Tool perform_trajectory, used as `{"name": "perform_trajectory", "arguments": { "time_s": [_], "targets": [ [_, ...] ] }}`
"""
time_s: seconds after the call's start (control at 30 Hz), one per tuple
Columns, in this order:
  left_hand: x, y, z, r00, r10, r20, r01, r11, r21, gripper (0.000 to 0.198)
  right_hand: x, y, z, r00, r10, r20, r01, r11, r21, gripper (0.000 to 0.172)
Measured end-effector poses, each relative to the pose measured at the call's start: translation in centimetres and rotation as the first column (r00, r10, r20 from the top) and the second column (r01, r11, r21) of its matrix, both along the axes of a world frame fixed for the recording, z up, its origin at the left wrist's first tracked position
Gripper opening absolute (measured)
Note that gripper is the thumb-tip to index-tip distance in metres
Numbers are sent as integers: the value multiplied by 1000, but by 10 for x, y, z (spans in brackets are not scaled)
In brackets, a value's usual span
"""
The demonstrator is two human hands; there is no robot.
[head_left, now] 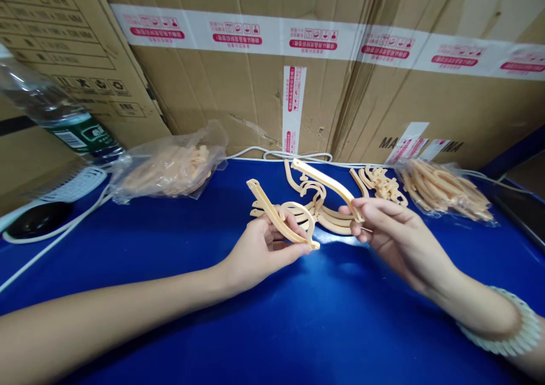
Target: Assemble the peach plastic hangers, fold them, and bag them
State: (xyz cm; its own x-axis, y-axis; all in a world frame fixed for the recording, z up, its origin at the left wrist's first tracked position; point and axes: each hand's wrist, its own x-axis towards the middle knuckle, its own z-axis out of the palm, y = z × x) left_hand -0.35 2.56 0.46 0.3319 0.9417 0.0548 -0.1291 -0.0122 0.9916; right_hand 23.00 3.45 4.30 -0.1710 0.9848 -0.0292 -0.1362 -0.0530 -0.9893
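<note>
2 grips above a blue table (340, 322)
Left hand (259, 254) grasps a beige strip (272, 213) and hook (312, 222), centre frame; right hand (398, 234) pinches another strip (327, 181), right of centre.

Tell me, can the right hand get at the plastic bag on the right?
Probably yes: blue table shows between the right hand and the plastic bag. The hand holds a curved strip, though, so it would likely need to set that down first.
</note>
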Motion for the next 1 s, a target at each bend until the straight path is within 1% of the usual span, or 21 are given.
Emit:
{"name": "perform_trajectory", "arguments": {
  "time_s": [0.07, 0.23, 0.27, 0.4, 0.5, 0.6, 0.7, 0.83, 0.9, 1.0],
  "targets": [
    [0, 0, 0, 1000, -12, -16, 13, 1000, 17, 29, -3, -2, -5, 999, 4, -43, -7, 998, -60, 22],
    [1, 0, 0, 998, -40, -41, 43, 995, 95, 24, -9, -8, -14, 993, 71, -91, -84, 985, -151, 41],
    [1, 0, 0, 998, -41, -49, 46, 993, 108, 24, -10, -10, -15, 991, 93, -92, -107, 981, -164, 41],
    [1, -1, 0, 996, -31, -83, 41, 991, 124, 24, -12, -15, -17, 975, 161, -153, -190, 963, -194, 24],
    [0, -2, 0, 993, -40, -111, 54, 991, 126, 24, -15, -18, -17, 967, 188, -175, -221, 956, -192, 19],
    [-1, -2, 2, 984, -53, -173, 81, 984, 159, 24, -17, -18, -19, 969, 216, -118, -233, 959, -160, 19],
    [-1, -2, 1, 976, -63, -208, 101, 979, 178, 23, -17, -17, -21, 966, 256, -30, -258, 962, -93, 20],
    [-1, -2, -1, 984, -127, -126, 143, 981, 131, 24, -16, -16, -20, 955, 282, 94, -282, 959, -16, 18],
    [-1, -2, -2, 983, -164, -81, 172, 980, 104, 24, -15, -16, -20, 952, 282, 122, -283, 959, -4, 19],
    [0, -2, -1, 981, -190, -35, 192, 977, 91, 23, -14, -16, -18, 949, 289, 129, -291, 957, -3, 17]
  ]
}}
